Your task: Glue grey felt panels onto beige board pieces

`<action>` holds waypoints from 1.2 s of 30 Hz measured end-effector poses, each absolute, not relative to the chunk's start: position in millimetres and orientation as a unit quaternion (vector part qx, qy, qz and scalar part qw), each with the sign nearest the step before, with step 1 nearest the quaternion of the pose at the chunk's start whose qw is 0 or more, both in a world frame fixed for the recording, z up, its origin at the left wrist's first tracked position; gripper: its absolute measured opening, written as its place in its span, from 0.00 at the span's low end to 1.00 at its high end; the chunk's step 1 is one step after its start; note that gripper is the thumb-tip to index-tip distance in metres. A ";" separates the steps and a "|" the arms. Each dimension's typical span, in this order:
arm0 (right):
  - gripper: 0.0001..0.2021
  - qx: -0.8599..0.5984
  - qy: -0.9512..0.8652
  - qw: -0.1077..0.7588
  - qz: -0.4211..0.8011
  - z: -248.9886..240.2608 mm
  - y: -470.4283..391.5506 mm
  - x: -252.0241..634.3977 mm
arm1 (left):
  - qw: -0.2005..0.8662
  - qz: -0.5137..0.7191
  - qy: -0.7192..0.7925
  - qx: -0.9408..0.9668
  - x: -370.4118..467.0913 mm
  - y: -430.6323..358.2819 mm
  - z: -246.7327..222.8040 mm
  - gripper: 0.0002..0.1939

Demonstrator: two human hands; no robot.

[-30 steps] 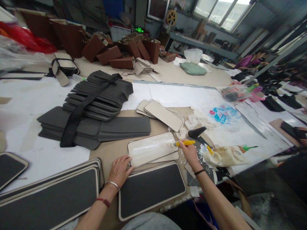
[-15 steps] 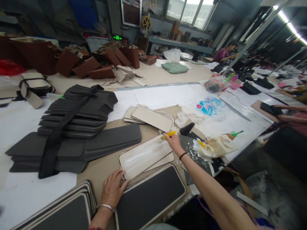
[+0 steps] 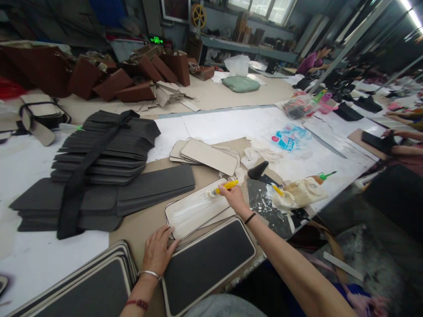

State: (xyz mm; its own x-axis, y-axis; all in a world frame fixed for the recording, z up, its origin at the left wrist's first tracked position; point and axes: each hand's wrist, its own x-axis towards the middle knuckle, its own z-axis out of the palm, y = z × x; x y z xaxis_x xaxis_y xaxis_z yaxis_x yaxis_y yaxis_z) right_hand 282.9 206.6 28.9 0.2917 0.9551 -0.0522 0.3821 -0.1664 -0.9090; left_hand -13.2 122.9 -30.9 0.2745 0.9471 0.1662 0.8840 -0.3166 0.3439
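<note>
Evidently, a glossy cream rounded-rectangular panel (image 3: 193, 212) lay atop another, the left hand (image 3: 159, 249) touching its corner, fingers loosely spread, the right hand (image 3: 235, 200) clasping a yellow-handled brush (image 3: 218, 190) against it. Beyond, blue-and-red print (image 3: 287, 138) and a glowing green sign (image 3: 156, 40) were illegible.

A green bag (image 3: 240, 84) lies near brown boxes (image 3: 142, 81).

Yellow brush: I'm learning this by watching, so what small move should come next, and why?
I'd probably draw the yellow brush lengthwise along the pale panel toward the left hand. The right hand has its bristles down on the panel, the glossy white streaks run lengthwise, and the left hand is at the panel's other end, seemingly steadying it.
</note>
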 end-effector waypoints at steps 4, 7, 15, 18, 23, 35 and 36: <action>0.16 -0.733 -0.484 0.387 0.280 30.6 212.9 297.0 | 0.090 0.171 0.574 0.796 -13.3 123.4 -29.4 0.14; 0.16 -0.798 -0.461 0.343 0.183 43.7 204.3 326.4 | 0.084 0.177 0.570 0.798 -12.9 123.4 -29.6 0.14; 0.17 -0.759 -0.497 0.330 0.260 36.7 172.3 326.0 | 0.084 0.174 0.573 0.796 -12.9 122.7 -30.6 0.15; 0.18 -0.794 -0.474 0.328 0.190 41.0 173.0 337.0 | 0.093 0.169 0.577 0.794 -12.8 123.1 -29.8 0.15; 0.17 -0.782 -0.495 0.339 0.171 56.2 176.9 333.1 | 0.107 0.171 0.582 0.788 -11.4 123.3 -28.5 0.15; 0.17 -0.617 -0.398 0.414 0.538 29.5 155.6 199.4 | 0.138 0.170 0.596 0.772 -6.6 122.3 -19.4 0.16; 0.17 -0.614 -0.410 0.407 0.538 27.4 152.8 194.5 | 0.138 0.170 0.596 0.773 -6.5 122.2 -19.1 0.16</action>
State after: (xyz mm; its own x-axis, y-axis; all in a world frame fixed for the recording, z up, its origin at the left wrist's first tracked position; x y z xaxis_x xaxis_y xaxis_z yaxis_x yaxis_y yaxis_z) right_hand 194.5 152.8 27.4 0.0841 0.9412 -0.3273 0.0647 -0.3329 -0.9407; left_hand -6.5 122.2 -19.1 0.2316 0.9678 0.0986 0.8743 -0.2515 0.4151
